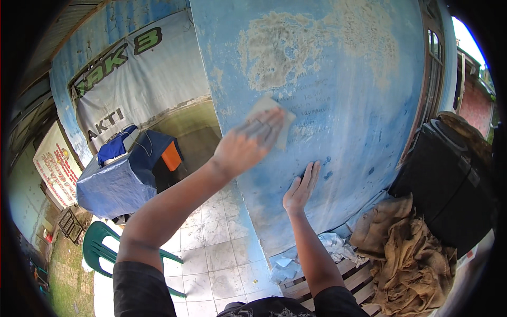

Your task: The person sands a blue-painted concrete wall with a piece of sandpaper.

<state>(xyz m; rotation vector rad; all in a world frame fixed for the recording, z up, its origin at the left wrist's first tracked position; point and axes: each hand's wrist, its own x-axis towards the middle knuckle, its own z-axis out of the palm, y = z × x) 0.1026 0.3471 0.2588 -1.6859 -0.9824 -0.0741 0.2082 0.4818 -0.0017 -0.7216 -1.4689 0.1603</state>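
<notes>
My left hand (249, 138) presses a pale beige sheet (288, 128), which looks like sandpaper, flat against the blue wall (364, 121). The hand is a little blurred, and its fingers cover the middle of the sheet. Right of the sheet, dark handwriting (316, 111) runs over the paint in several lines. Above it is a large patch of peeled paint (280, 50) with grey plaster showing. Lower down, my right hand (301, 190) rests on the wall with its fingers stretched upward and holds nothing.
At lower right, brown burlap sacks (406, 259) lie on a slatted wooden bench (348, 280) beside a large black box (441, 179). Crumpled plastic (332, 245) lies along the wall's foot. To the left are a green plastic chair (97, 245) and a table under a blue cover (113, 185).
</notes>
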